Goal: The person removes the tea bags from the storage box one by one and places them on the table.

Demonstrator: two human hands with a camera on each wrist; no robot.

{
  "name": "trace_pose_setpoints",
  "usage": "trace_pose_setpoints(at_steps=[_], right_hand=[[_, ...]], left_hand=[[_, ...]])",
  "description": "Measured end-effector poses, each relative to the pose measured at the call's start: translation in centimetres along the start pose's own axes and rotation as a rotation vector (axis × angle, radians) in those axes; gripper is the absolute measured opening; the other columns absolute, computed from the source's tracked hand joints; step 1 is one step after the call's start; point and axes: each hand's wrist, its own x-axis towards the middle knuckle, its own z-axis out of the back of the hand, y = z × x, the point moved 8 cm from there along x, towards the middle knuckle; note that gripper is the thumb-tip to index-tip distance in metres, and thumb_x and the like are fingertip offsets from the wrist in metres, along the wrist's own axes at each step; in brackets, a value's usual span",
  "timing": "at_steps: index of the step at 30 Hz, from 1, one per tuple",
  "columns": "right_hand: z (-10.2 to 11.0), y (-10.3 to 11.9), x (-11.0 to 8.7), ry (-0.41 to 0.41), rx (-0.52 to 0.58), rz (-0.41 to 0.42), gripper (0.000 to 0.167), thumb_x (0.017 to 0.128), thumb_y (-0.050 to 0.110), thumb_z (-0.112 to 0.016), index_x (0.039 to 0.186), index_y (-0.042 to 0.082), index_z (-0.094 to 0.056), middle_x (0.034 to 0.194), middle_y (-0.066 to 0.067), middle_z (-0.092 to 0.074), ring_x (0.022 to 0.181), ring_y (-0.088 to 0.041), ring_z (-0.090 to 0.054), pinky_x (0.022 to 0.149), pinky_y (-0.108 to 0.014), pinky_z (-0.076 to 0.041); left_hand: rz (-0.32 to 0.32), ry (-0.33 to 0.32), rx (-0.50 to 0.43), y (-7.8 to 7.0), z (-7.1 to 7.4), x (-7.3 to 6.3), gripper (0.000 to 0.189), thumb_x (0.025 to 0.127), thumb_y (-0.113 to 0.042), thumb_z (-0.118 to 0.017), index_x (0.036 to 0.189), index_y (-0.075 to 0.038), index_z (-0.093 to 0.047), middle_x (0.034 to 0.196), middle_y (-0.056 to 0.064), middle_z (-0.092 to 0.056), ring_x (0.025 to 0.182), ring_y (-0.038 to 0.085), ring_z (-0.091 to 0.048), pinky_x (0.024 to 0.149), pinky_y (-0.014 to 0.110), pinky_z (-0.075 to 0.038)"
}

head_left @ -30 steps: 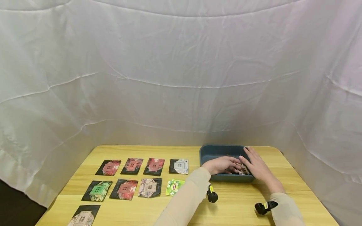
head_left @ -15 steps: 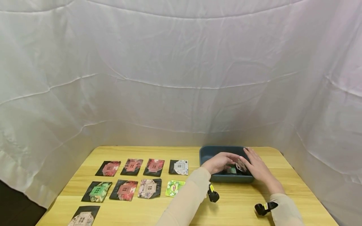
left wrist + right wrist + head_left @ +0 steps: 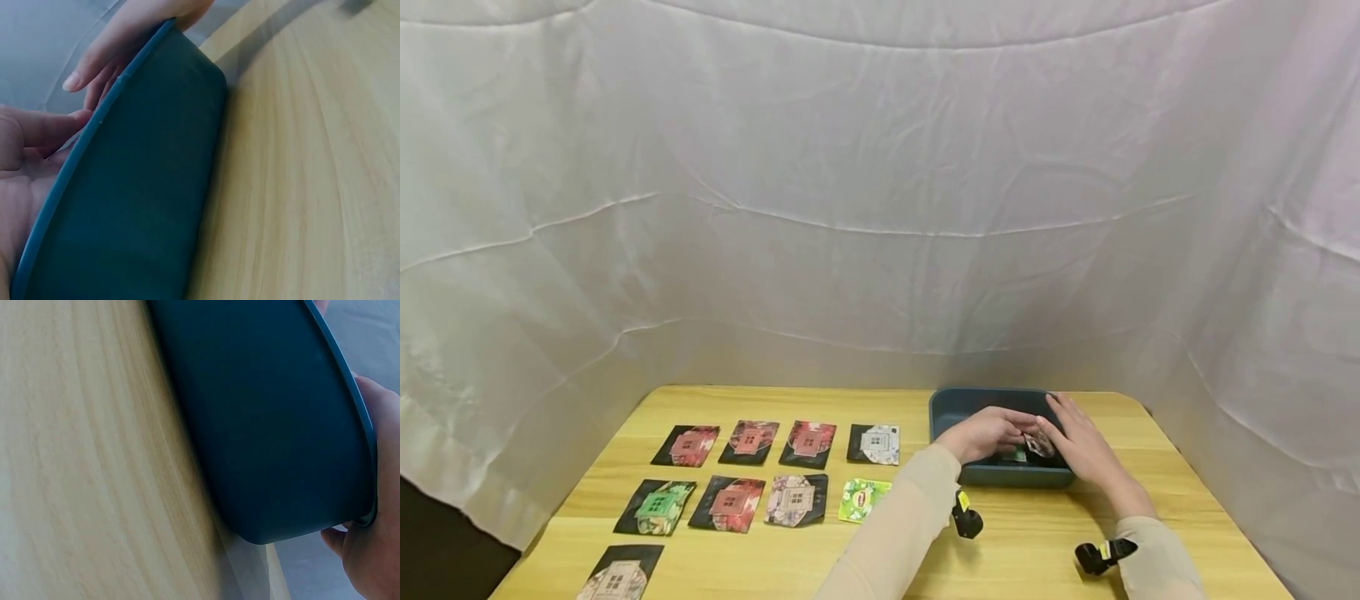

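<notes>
In the head view, a dark blue tray point(image 3: 1015, 477) stands at the right of the table. My left hand point(image 3: 988, 433) reaches over its near wall. A patterned tea sachet point(image 3: 1039, 444) stands tilted at its fingertips, pinched by thumb and fingers. A green-labelled sachet point(image 3: 1017, 454) lies lower in the tray, partly hidden. My right hand point(image 3: 1086, 442) rests over the tray's right end, fingers straight along the rim and thumb inside. In the left wrist view, the tray's wall point(image 3: 137, 162) hides most of the left fingers; the right wrist view shows the right hand point(image 3: 375, 506) at the rim.
Left of the tray, tea sachets lie in rows: red-labelled ones point(image 3: 730, 502), a green-labelled one point(image 3: 657, 507), a white-labelled one point(image 3: 875, 443), beige-labelled ones point(image 3: 796, 498) and a bright green one point(image 3: 861, 500). A grey curtain point(image 3: 880, 292) surrounds the wooden table point(image 3: 1022, 550).
My left fingers have lifted and tilted the patterned sachet inside the tray, uncovering a green-labelled one beneath. The right hand has stayed at the tray's right end.
</notes>
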Motion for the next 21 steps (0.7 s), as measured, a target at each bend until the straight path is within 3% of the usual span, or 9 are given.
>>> trace_pose_setpoints(at_steps=[4,8,11,14,16,18,21], right_hand=[[-0.1,-0.2,0.0,0.005,0.006,-0.004,0.071,0.103,0.049,-0.036,0.153,-0.001,-0.025,0.158,-0.032,-0.015,0.145,-0.052,-0.013,0.111,-0.070,-0.015],[-0.1,-0.2,0.1,0.005,0.013,-0.008,0.072,0.103,0.049,-0.037,0.153,-0.001,-0.024,0.158,-0.031,-0.015,0.145,-0.052,-0.013,0.111,-0.070,-0.015],[-0.2,-0.2,0.1,0.003,0.012,-0.005,0.072,0.103,0.050,-0.037,0.153,-0.001,-0.024,0.158,-0.031,-0.015,0.145,-0.052,-0.013,0.111,-0.070,-0.015],[-0.2,-0.3,0.2,0.002,0.010,-0.006,0.073,0.103,0.051,-0.036,0.153,0.000,-0.024,0.158,-0.030,-0.016,0.145,-0.052,-0.012,0.111,-0.070,-0.014],[-0.3,-0.4,0.3,0.007,0.006,-0.009,0.073,0.103,0.051,-0.036,0.154,0.001,-0.022,0.159,-0.030,-0.015,0.145,-0.052,-0.012,0.111,-0.070,-0.013],[-0.3,-0.5,0.3,0.009,0.006,-0.013,0.073,0.103,0.052,-0.035,0.154,0.001,-0.022,0.159,-0.030,-0.014,0.145,-0.052,-0.011,0.112,-0.070,-0.013],[-0.2,-0.6,0.2,0.011,0.001,-0.013,0.074,0.103,0.051,-0.035,0.154,0.000,-0.022,0.159,-0.031,-0.014,0.145,-0.052,-0.011,0.112,-0.070,-0.013]], left_hand=[[0.014,0.014,0.037,0.2,-0.4,-0.1,0.038,0.101,-0.005,-0.043,0.136,-0.005,-0.056,0.136,0.011,-0.060,0.132,0.027,-0.052,0.111,0.049,-0.040],[0.000,-0.053,0.058,-0.1,0.1,-0.4,0.037,0.103,-0.012,-0.043,0.137,-0.002,-0.054,0.136,0.014,-0.060,0.134,0.030,-0.050,0.111,0.051,-0.039],[-0.031,-0.188,0.126,-0.6,1.1,-0.9,0.035,0.102,-0.015,-0.047,0.132,-0.002,-0.060,0.130,0.011,-0.064,0.125,0.028,-0.057,0.103,0.048,-0.047],[-0.067,-0.388,0.196,-1.4,2.4,-1.5,0.028,0.097,-0.014,-0.057,0.120,-0.004,-0.069,0.118,0.008,-0.070,0.105,0.028,-0.065,0.082,0.049,-0.056],[-0.086,-0.501,0.204,-1.8,3.2,-2.0,0.022,0.092,-0.011,-0.065,0.112,-0.004,-0.073,0.109,0.007,-0.073,0.089,0.035,-0.067,0.069,0.052,-0.056],[-0.117,-0.559,0.181,-2.1,3.8,-2.5,0.019,0.088,-0.005,-0.069,0.106,-0.002,-0.074,0.101,0.009,-0.075,0.083,0.034,-0.069,0.068,0.050,-0.058],[-0.148,-0.577,0.151,-2.5,4.3,-2.9,0.019,0.085,0.001,-0.070,0.103,-0.001,-0.074,0.095,0.011,-0.075,0.082,0.029,-0.070,0.076,0.044,-0.059]])
